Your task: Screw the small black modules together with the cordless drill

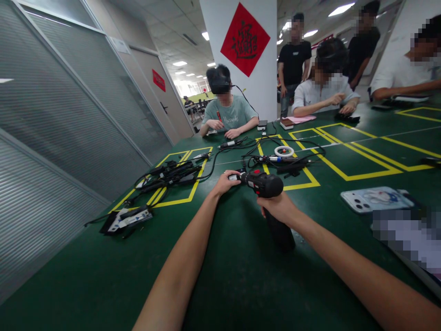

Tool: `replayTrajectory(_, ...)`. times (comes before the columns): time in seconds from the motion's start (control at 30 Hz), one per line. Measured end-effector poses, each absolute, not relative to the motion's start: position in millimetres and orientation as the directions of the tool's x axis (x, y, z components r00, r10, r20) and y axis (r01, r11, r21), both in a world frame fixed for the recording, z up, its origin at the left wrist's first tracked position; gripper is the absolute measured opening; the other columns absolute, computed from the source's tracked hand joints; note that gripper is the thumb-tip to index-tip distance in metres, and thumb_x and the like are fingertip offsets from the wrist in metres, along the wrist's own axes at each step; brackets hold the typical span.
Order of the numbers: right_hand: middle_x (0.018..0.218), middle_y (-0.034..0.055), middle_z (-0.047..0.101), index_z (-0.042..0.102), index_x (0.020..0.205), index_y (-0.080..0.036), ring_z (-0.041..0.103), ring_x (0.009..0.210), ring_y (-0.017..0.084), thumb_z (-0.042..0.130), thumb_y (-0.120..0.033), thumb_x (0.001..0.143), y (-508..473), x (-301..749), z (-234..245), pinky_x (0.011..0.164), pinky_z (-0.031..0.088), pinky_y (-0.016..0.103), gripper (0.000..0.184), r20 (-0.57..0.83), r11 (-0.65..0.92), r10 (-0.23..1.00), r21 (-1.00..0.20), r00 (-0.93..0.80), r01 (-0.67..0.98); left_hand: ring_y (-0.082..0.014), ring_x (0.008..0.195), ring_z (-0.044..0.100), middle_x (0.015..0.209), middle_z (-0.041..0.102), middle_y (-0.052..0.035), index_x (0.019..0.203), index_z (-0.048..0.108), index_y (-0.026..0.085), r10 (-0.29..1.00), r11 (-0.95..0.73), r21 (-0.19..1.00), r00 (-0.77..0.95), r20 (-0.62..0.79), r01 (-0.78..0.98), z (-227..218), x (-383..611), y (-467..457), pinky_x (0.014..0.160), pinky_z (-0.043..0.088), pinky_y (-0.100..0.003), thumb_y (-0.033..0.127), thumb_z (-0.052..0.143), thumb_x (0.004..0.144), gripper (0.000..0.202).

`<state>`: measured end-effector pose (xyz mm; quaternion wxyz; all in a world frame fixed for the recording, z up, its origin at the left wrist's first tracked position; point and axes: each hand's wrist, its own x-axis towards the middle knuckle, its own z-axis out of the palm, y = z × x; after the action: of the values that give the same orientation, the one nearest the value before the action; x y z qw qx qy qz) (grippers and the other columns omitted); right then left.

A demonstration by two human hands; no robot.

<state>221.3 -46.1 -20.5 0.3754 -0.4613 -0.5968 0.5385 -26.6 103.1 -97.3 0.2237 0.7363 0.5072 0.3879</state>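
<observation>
A black cordless drill with red trim is held just above the green table, its nose pointing left. My right hand is wrapped round the drill's grip, whose battery foot points down toward me. My left hand is closed on the drill's front end, fingers pinching the chuck. Both forearms reach in from the bottom edge.
Black cables and tools lie at the left inside yellow tape lines. A white tape roll and more tools sit beyond the drill. A phone lies at the right. Other people sit and stand across the table.
</observation>
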Motion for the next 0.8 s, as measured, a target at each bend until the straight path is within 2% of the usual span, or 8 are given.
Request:
replayTrajectory(0.3, 0.042, -0.002, 0.051, 0.051, 0.055, -0.019, 0.05, 0.04, 0.012, 0.052, -0.019, 0.063, -44.8, 220.5, -23.0, 0.04, 0.038, 0.022, 0.009, -0.028, 0.014, 0.951, -0.991, -0.308, 0.133, -0.022, 0.101, 0.056, 0.106, 0.062, -0.0049, 0.1, 0.067, 0.022, 0.914, -0.4, 0.714, 0.196, 0.355, 0.575, -94.2, -24.6, 101.1, 0.095, 0.041, -0.037, 0.032, 0.069, 0.067, 0.035)
replayTrajectory(0.8, 0.042, -0.002, 0.052, 0.051, 0.055, -0.018, 0.05, 0.04, 0.013, 0.053, -0.019, 0.064, -44.3, 220.1, -24.3, 0.04, 0.04, 0.022, 0.009, -0.037, -0.002, 0.953, -0.993, -0.3, 0.116, -0.0211, 0.099, 0.056, 0.102, 0.063, -0.0041, 0.098, 0.067, 0.021, 0.903, -0.42, 0.699, 0.187, 0.388, 0.578, -99.1, -25.6, 105.5, 0.094, 0.041, -0.035, 0.032, 0.07, 0.066, 0.034)
